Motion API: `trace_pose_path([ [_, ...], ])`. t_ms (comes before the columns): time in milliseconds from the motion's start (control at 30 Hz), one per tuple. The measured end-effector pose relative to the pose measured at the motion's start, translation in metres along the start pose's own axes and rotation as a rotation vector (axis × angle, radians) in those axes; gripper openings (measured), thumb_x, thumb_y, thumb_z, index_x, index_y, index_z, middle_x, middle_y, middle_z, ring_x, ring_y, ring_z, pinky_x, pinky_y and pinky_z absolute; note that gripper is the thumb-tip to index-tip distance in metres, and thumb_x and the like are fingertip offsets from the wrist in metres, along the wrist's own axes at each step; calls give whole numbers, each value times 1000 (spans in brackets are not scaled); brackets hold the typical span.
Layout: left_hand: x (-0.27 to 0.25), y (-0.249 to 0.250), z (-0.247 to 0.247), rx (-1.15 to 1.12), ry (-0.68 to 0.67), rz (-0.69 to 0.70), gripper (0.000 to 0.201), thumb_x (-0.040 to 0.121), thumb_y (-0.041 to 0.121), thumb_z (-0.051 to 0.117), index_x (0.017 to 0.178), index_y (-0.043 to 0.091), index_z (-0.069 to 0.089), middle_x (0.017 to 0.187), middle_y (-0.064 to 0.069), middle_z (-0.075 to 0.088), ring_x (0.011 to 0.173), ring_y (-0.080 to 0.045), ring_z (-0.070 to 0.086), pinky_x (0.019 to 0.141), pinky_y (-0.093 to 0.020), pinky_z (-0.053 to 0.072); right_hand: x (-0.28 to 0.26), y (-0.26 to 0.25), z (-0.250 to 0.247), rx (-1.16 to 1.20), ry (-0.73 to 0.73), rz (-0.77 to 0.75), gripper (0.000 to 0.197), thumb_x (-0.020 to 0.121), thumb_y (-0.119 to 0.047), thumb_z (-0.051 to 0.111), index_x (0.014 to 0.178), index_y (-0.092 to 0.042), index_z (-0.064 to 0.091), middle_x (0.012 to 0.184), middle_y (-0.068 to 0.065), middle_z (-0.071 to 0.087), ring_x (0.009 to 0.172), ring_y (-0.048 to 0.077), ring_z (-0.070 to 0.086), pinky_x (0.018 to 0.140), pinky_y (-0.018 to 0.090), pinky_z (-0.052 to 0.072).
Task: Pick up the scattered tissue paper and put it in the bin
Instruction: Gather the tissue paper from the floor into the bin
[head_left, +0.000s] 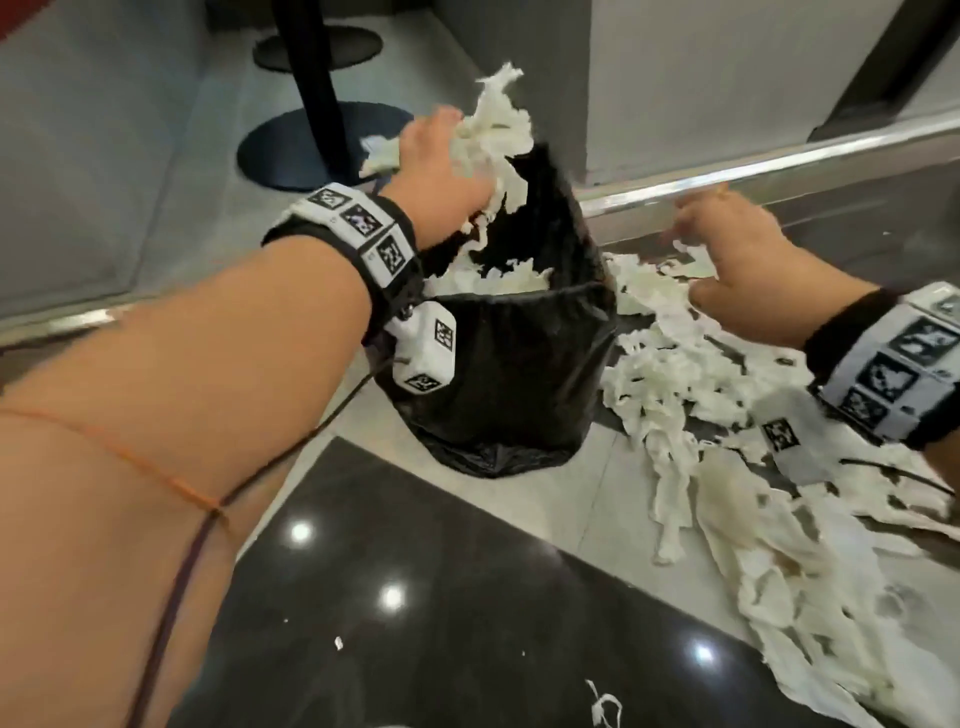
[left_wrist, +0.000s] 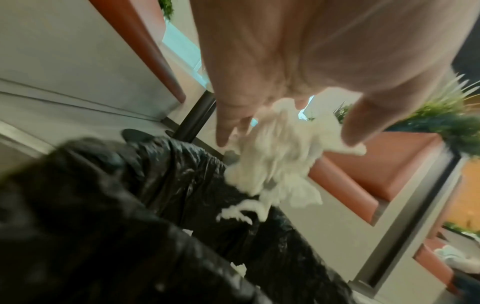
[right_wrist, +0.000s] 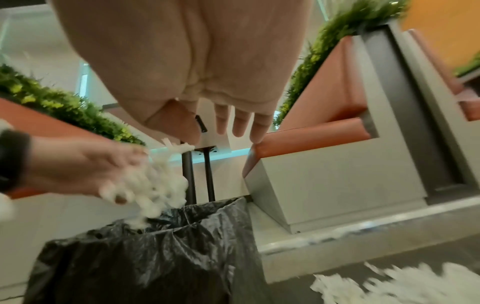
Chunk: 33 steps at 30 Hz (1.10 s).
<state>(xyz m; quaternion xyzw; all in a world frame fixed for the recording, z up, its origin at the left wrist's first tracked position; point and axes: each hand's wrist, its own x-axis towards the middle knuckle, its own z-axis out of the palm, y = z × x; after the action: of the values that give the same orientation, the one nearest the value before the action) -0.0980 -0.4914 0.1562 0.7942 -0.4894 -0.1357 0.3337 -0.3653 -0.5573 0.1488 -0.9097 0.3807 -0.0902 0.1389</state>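
Note:
A bin (head_left: 519, 374) lined with a black bag (right_wrist: 155, 257) stands on the floor, with some tissue (head_left: 493, 280) inside it. My left hand (head_left: 441, 156) is over the bin's mouth and grips a bunch of white tissue paper (head_left: 493, 135). The bunch's strips hang down toward the liner (left_wrist: 130, 205), and the tissue (left_wrist: 275, 156) sits between thumb and fingers. My right hand (head_left: 727, 244) hovers with fingers (right_wrist: 241, 127) straight and empty, just above the scattered tissue (head_left: 701, 374) right of the bin. This tissue spreads across the floor to the near right (right_wrist: 389, 288).
A black table pole (head_left: 311, 78) on a round base (head_left: 317, 150) stands behind the bin. A metal step edge (head_left: 779, 161) runs behind the right hand. Dark glossy tile (head_left: 441, 597) with small tissue scraps lies near me. Orange benches (right_wrist: 324, 131) and planters (right_wrist: 52, 102) stand beyond.

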Motion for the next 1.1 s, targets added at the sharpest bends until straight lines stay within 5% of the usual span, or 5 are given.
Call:
trace_pose_path([
  [167, 13, -13, 38, 295, -195, -224, 70, 82, 27, 60, 143, 16, 27, 156, -17, 3, 132, -44, 35, 107, -45, 35, -118, 68, -69, -111, -178, 131, 52, 75, -5, 63, 94, -51, 49, 122, -23, 46, 112, 2, 49, 101, 25, 38],
  [400, -62, 46, 120, 496, -244, 289, 31, 79, 30, 57, 109, 21, 58, 120, -10, 47, 113, -36, 42, 95, -47, 35, -198, 158, -118, -97, -349, 614, 22, 56, -61, 48, 66, -46, 62, 70, -13, 69, 67, 10, 65, 64, 29, 51],
  [833, -139, 113, 336, 589, -662, 170, 69, 67, 63, 63, 127, 35, 42, 146, -8, 31, 131, -34, 27, 107, -52, 22, -177, 280, 115, -484, -1095, -280, 87, 76, -46, 70, 139, -56, 12, 156, 4, -11, 122, 36, 40, 92, 44, 48],
  [967, -217, 95, 408, 604, -978, -146, 118, 58, 71, 69, 146, 36, -1, 156, -16, -20, 141, -46, -13, 115, -58, 0, -136, 305, 130, -488, -951, -415, 43, 85, -33, 58, 126, -23, 51, 138, 14, 39, 113, 33, 50, 89, 43, 50],
  [1100, -257, 102, 443, 525, -908, -319, 70, 89, 43, 52, 146, 26, 16, 157, -14, -20, 140, -48, -15, 117, -57, -1, -82, 310, 128, -156, -746, -213, 34, 88, -25, 53, 120, -14, 59, 128, 9, 58, 118, 28, 53, 97, 34, 43],
])
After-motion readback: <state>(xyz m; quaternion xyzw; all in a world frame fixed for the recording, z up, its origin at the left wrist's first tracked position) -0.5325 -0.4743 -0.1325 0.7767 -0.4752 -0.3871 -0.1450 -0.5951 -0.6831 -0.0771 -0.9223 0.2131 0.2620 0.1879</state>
